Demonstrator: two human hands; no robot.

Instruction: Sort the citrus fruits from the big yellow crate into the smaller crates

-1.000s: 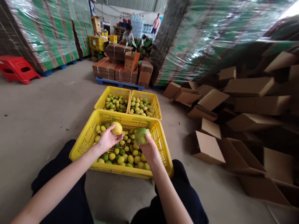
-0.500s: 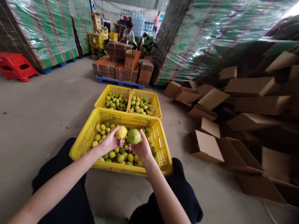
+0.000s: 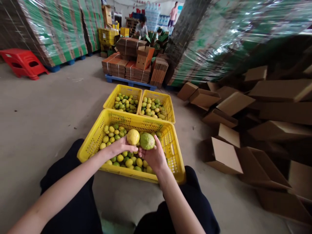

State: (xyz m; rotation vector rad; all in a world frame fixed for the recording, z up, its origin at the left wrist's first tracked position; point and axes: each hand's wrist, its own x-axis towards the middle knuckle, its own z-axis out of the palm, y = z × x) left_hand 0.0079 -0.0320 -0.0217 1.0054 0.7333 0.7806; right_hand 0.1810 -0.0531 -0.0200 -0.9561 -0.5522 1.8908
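My left hand [image 3: 122, 146] holds a yellow lemon [image 3: 133, 137], its fingers curved behind and under the fruit. Close beside it, my right hand [image 3: 155, 154] grips a green lemon [image 3: 147, 141] with the thumb along its right side. Both fruits are held up above a large yellow plastic crate [image 3: 179, 169], in which many yellow and green lemons [image 3: 128, 162] lie. The hands partly hide the fruit in the middle of this crate.
Behind stand two smaller yellow crates [image 3: 170, 107] with more lemons. Open cardboard boxes [image 3: 225, 156] are heaped on the right. Flattened cartons lie on a blue pallet [image 3: 117, 79] ahead; a red stool [image 3: 24, 63] is at left. Two people [image 3: 141, 29] are farther back.
The view has shifted, so the scene sits farther right. My left thumb has come off the top of the yellow lemon and lies lower; the green lemon has turned in my right hand.
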